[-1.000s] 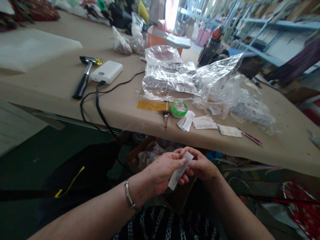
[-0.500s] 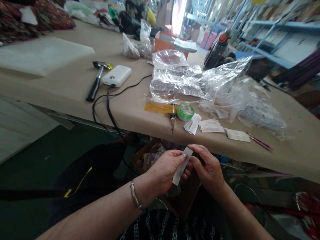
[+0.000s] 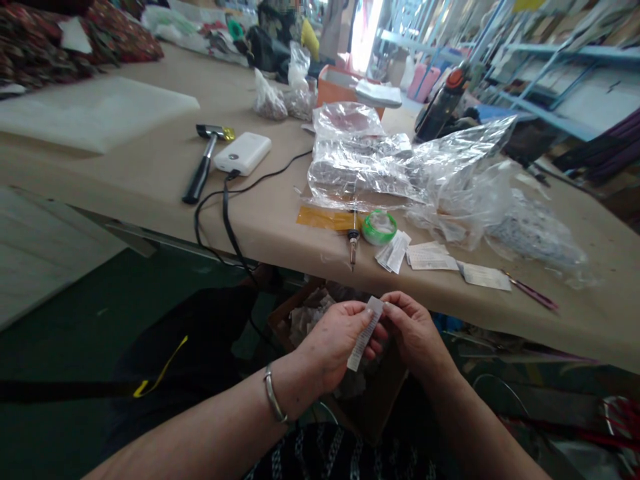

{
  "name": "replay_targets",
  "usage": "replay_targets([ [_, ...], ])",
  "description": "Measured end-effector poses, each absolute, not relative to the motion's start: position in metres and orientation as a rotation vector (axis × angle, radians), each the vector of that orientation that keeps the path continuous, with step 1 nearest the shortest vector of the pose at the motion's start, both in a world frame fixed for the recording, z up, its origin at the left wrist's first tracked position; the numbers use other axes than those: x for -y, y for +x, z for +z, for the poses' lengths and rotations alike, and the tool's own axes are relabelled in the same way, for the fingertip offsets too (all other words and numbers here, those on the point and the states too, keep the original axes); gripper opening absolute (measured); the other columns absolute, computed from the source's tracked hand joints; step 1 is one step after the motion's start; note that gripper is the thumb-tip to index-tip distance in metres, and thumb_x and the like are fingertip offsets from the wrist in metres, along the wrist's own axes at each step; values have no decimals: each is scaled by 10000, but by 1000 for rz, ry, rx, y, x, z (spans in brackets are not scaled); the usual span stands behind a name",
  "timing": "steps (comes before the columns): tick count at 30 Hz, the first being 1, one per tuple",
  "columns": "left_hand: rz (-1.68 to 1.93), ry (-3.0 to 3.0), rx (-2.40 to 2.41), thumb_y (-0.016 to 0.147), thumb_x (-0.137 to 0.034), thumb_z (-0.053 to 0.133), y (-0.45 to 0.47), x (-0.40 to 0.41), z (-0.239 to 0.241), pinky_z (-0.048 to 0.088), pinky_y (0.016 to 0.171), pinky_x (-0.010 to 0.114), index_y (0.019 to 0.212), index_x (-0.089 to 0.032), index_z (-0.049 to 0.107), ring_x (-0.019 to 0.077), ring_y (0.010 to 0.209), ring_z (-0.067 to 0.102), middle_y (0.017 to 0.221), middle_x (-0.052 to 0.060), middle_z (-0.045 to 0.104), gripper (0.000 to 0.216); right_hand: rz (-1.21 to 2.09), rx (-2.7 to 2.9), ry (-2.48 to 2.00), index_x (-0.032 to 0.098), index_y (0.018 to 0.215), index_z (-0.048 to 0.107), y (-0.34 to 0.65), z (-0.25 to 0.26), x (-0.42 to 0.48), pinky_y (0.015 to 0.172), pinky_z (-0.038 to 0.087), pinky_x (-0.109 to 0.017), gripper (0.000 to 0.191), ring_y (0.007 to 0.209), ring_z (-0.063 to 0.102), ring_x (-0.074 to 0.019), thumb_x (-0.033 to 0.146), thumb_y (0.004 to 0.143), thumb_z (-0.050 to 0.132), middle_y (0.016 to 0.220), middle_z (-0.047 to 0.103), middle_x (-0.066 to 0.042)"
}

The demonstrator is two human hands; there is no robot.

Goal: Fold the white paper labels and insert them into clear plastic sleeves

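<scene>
My left hand (image 3: 336,340) pinches a narrow white printed label (image 3: 363,337) between thumb and fingers. At the label's upper corner, the thumb and forefinger of my right hand (image 3: 413,330) are pressed together, touching its edge. Both hands are in front of the table edge, above a cardboard box (image 3: 373,407) of crumpled, pale scraps. Close by on the table lie a fan of white labels (image 3: 393,252), two small stacks of printed labels (image 3: 431,256) (image 3: 485,276), purple tweezers (image 3: 531,293), a green round tub (image 3: 379,227) and a soldering iron (image 3: 353,243).
Clear plastic bags (image 3: 365,160) cover the table's middle, beside a bag of grey bits (image 3: 540,233). A hammer (image 3: 203,170), a white power bank (image 3: 243,153) and a black cable (image 3: 227,223) lie to the left. Behind stand an orange box (image 3: 340,85) and a dark bottle (image 3: 443,103).
My right thumb and fingers have closed together at the label's upper edge, where they were apart before. The view has shifted slightly; my left hand keeps its hold on the label.
</scene>
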State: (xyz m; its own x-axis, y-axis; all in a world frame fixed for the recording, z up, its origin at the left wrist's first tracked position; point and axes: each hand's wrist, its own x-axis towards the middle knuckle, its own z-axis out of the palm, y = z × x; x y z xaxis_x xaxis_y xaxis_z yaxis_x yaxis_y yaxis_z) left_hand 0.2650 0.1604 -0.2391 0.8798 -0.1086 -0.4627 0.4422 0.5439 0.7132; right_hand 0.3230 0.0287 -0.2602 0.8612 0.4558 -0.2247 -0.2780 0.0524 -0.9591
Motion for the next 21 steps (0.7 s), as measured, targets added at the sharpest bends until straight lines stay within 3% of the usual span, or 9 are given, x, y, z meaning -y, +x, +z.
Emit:
replay_targets([
  [10,-228,1003,-363,813,-365,555,263,-168,-241,388,519,202,784,-109,610,84,548,508,665,26,588,263,644,144,-1305,177,682,569,328,-257,-48,425,365,-191,153,433,420,-69,274,733,677,528,505,62],
  [16,2,1326,-344,795,-264,568,269,-184,-243,405,615,208,774,-118,654,102,655,515,720,21,622,171,450,320,-1573,170,685,593,333,-247,-64,549,419,-205,132,576,507,-93,275,727,662,646,582,25],
  [21,184,1573,-317,818,-262,533,276,-196,-246,427,660,220,817,-142,663,125,703,554,759,22,654,176,289,401,-1819,166,719,599,339,-243,-72,518,380,-203,108,560,466,-93,270,746,605,630,551,30],
])
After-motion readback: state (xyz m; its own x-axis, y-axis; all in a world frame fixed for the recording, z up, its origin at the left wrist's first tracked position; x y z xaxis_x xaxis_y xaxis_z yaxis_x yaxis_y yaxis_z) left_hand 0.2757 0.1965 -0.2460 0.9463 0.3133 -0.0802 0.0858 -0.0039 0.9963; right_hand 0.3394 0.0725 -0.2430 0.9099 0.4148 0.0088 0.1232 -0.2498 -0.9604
